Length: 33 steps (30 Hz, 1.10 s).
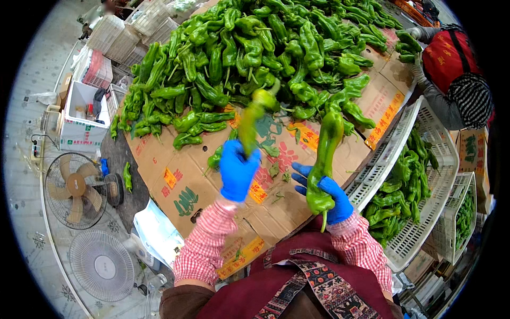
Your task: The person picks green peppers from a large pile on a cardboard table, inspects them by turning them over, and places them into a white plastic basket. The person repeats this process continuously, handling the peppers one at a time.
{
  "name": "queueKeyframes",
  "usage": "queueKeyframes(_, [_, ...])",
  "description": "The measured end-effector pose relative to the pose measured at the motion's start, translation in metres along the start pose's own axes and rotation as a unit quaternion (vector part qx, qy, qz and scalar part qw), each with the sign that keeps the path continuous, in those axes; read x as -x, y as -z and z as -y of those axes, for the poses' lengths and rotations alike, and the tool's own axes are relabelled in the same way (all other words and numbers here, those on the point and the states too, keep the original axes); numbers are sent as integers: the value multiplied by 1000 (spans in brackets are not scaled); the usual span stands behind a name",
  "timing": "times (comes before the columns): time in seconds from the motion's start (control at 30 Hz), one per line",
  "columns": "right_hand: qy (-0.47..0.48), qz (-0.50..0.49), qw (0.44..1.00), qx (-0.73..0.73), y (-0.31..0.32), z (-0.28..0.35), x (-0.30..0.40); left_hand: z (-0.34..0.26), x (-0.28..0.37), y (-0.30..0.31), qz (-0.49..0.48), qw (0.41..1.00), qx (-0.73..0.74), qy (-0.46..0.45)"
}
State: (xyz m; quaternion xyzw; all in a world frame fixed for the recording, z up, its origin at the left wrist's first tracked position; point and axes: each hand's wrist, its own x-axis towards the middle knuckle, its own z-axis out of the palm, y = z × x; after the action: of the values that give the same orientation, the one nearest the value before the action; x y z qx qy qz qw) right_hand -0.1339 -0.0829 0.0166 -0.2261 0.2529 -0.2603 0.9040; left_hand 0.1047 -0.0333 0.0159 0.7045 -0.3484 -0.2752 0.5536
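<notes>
My left hand (239,171), in a blue glove, grips a long green pepper (250,123) with a yellowish tint; it is blurred and its far end overlaps the pile. In my right hand (332,197), also gloved in blue, lies a large green pepper (323,155), stem towards me. Its fingers are partly behind that pepper. Beyond both hands a big heap of green peppers (247,48) covers the far part of a table spread with flattened cardboard (219,171). Leaf scraps (274,169) lie between my hands.
At my right stands a white plastic crate (442,155) holding green peppers, with a smaller crate (446,223) beyond it. Another person (450,60) handles peppers at the far right. Two fans (75,184) and a white foam box (81,133) are on the left.
</notes>
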Motion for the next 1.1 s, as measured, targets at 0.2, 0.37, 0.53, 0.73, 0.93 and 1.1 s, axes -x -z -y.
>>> queueKeyframes(0.2, [77, -5, 997, 32, 1, 6, -8, -6, 50, -43, 249, 902, -237, -259])
queueKeyframes(0.37, [65, -65, 995, 38, 29, 9, 12, -26, -14, -48, 165, 902, -206, -343])
queueKeyframes(0.53, [51, -100, 994, 3, 41, -6, 32, -47, -174, -71, -77, 886, -362, -281])
queueKeyframes(0.73, [50, -91, 995, 12, 45, -7, 50, -2, -260, -39, -39, 957, -227, -178])
queueKeyframes(0.93, [40, -107, 993, -30, 62, -2, 52, -32, -184, 19, 125, 934, 330, 61])
queueKeyframes(1.1, [52, -71, 995, -50, 51, 3, 45, -43, -109, 39, 226, 816, 499, 186])
